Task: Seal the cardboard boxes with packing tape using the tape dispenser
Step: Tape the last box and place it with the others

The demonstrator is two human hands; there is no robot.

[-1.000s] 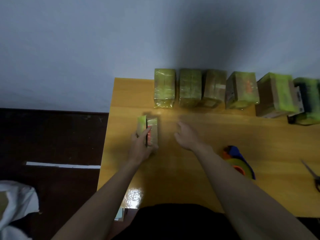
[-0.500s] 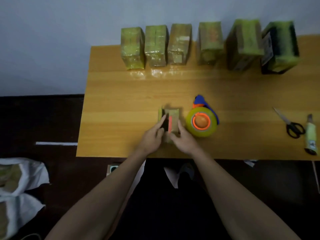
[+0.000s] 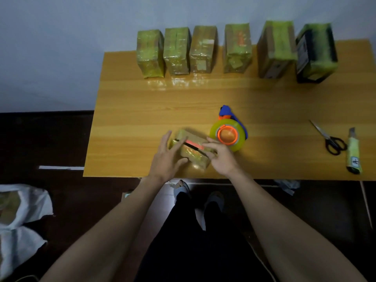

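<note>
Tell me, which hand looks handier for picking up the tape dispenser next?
Probably the right hand: it rests on the small box right beside the dispenser. The left hand sits on the box's far side.

head-worn view, looking steeply down, wooden table (image 3: 130, 110) close below

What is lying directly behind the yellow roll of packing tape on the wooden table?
Behind the yellow tape roll the dispenser's blue handle sticks out, resting on the wooden table. The roll covers the dispenser's lower part.
</note>
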